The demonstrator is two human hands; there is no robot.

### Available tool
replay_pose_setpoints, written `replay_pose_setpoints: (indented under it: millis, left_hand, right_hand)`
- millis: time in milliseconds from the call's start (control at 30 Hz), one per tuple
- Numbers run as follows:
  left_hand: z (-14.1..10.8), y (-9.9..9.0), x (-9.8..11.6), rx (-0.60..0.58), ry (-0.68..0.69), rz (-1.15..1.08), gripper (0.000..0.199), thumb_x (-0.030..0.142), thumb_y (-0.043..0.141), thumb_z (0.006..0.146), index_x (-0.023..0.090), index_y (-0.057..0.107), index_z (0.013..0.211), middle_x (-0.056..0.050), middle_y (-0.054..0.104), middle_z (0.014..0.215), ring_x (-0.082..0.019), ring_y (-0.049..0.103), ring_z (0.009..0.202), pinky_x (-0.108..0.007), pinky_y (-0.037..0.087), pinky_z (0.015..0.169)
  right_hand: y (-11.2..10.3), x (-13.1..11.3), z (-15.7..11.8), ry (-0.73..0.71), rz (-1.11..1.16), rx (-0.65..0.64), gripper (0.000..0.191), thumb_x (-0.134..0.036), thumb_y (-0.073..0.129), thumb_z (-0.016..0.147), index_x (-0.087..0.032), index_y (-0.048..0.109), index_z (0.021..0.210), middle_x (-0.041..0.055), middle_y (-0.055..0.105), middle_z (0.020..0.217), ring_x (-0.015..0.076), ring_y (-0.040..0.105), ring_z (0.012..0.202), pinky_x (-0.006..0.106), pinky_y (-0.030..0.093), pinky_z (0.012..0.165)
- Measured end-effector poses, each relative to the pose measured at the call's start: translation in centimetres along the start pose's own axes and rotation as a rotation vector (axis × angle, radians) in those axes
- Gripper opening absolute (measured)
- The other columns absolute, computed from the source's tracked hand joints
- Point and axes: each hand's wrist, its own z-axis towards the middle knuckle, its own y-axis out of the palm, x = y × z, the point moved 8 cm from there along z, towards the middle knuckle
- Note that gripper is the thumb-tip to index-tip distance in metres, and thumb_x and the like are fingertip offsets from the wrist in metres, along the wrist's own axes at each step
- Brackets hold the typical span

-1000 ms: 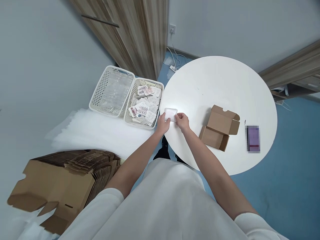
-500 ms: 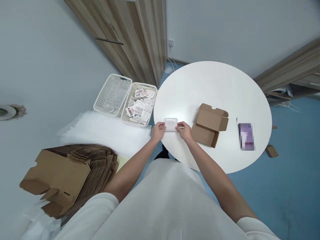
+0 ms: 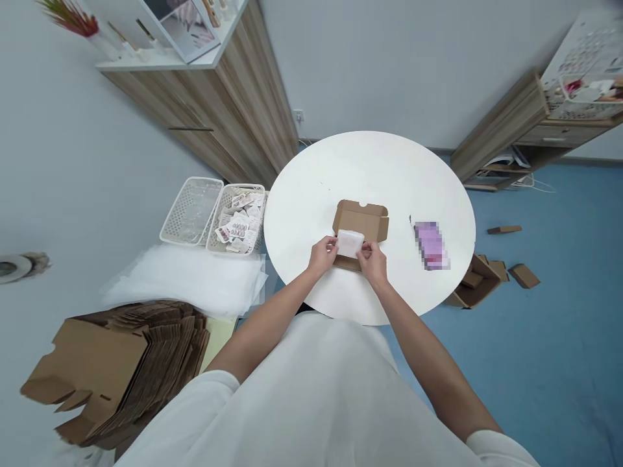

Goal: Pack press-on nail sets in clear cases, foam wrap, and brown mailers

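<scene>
A small white wrapped packet [image 3: 350, 243] is held over an open brown cardboard box [image 3: 365, 222] on the round white table [image 3: 370, 162]. My left hand [image 3: 323, 254] pinches the packet's left edge. At its right edge, the fingers of my right hand [image 3: 373, 261] are closed on it. The box's lid stands open away from me, and the packet covers part of its lower tray. To the right lies a purple object [image 3: 432, 246], blurred by pixelation.
Left of the table are a basket of printed cards [image 3: 239, 219], a basket of clear plastic pieces [image 3: 191, 211], white foam sheets [image 3: 187, 279] and stacked flat cardboard [image 3: 107, 363]. A larger carton [image 3: 479, 285] and small boxes lie on the floor at right.
Both hands have carried the packet from beside the open box to over it. The view has shifted, bringing the cabinet top and the floor carton into sight.
</scene>
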Motion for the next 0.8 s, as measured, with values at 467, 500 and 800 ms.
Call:
replay_pose_setpoints:
  millis: [467,500,800]
  left_hand:
    - [-0.7,4.1,0.0,-0.214,0.127,0.443,0.015,0.012,0.047,0.071,0.017,0.06,0.076,-0.011,0.058,0.089,-0.026,0.053,0.094,-0.039,0.042,0.083]
    - [-0.6,3.8,0.3,-0.189,0.144,0.439,0.017,0.013,0.047,0.072,0.017,0.06,0.081,-0.011,0.057,0.093,-0.025,0.053,0.096,-0.038,0.042,0.085]
    - [4.3,-1.6,-1.7,-0.046,-0.242,0.023,0.054,0.054,0.034,0.082,0.016,0.043,0.12,-0.013,0.046,0.124,-0.021,0.05,0.105,-0.032,0.039,0.087]
  right_hand:
    - [2.2,2.2,-0.1,-0.147,-0.365,-0.186,0.015,-0.015,0.047,0.071,-0.019,0.059,0.079,0.0078,0.058,0.084,0.0189,0.053,0.075,0.031,0.041,0.067]
    - [1.7,2.0,-0.1,-0.154,-0.337,-0.172,0.015,-0.017,0.047,0.072,-0.02,0.06,0.081,0.0076,0.058,0.086,0.0187,0.053,0.076,0.031,0.041,0.068]
    - [-6.7,5.5,4.4,0.25,0.128,0.044,0.05,-0.056,0.047,0.071,-0.021,0.053,0.105,0.0073,0.056,0.106,0.0169,0.051,0.078,0.029,0.042,0.069]
